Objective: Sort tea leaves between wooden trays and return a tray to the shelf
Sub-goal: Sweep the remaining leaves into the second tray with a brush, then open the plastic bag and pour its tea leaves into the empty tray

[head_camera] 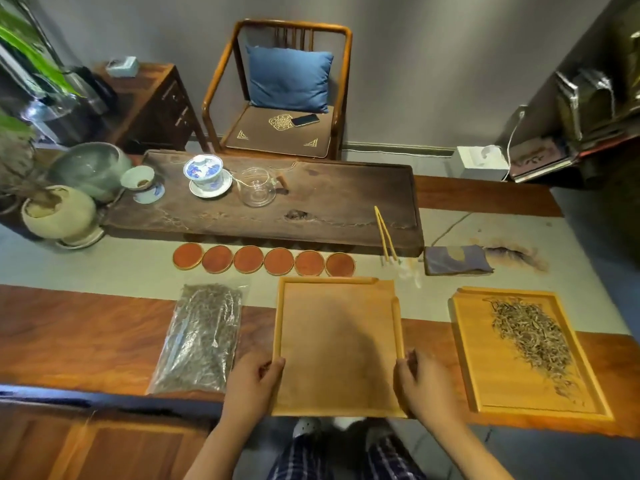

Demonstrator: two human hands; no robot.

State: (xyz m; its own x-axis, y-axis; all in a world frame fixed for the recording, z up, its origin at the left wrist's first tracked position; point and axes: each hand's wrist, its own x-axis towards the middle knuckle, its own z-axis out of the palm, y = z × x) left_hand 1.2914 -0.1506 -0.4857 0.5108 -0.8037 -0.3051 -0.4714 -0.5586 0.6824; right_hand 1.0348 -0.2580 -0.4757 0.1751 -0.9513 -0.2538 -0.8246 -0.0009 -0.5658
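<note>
Two hands on one tray, head view only: your left hand (254, 382) curls its fingers over the left rim of the empty wooden tray (337, 344), your right hand (424, 384) grips the right rim, both near the front corners. That tray sits centre on the table's near edge, w/ its front end overhanging toward your lap; bare inside, pale wood, low raised rim w/ a notch at the far right corner. Risk: front end already hangs past the edge, so if either grip slackens it could tip toward you and drop. Lift it crooked & the far corner could clip the row of round coasters (264, 260) just beyond it. Swing it sideways and you may hit the bag of dark tea leaves (201, 337) just left, or the second wooden tray (530, 355) to the right, scattering its loose pale tea leaves (530, 334), which lie in a long heap along its right half.
</note>
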